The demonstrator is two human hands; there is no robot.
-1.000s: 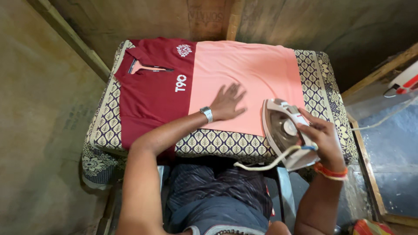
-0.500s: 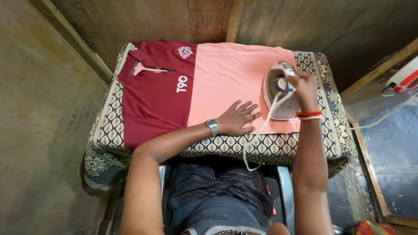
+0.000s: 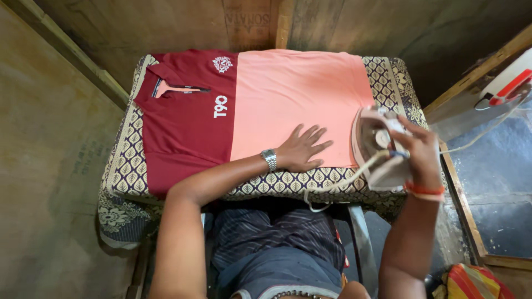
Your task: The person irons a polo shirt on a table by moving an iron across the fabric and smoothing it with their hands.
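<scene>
Nearest the camera, at six o'clock, the person's lap in dark striped cloth (image 3: 277,243) fills the bottom of the view, with both forearms reaching up from it. At five o'clock a bundle of striped orange and yellow fabric (image 3: 471,282) lies on the floor.

The right hand (image 3: 418,152), at about three o'clock, is clenched around the handle of a pale electric iron (image 3: 377,149), which is tilted up on its side at the right end of the shirt, its soleplate facing left. An orange band (image 3: 424,191) circles that wrist. The iron's white cord (image 3: 338,182) loops down over the front edge of the table.

The left hand (image 3: 302,149), near the centre, lies released and flat, fingers spread, pressing on the pink half of the shirt (image 3: 299,94) close to its lower hem. A metal wristwatch (image 3: 270,159) sits on that wrist.

The shirt is spread flat on the padded table (image 3: 124,166), whose patterned cover of cream leaf shapes on dark blue shows around it. The shirt's maroon half (image 3: 183,127) lies toward nine o'clock, collar at ten o'clock, with a white crest and white lettering near the colour seam.

Beyond, at twelve o'clock, stands a wooden wall (image 3: 249,22). At two o'clock a white and red object (image 3: 507,86) rests on a ledge.
</scene>
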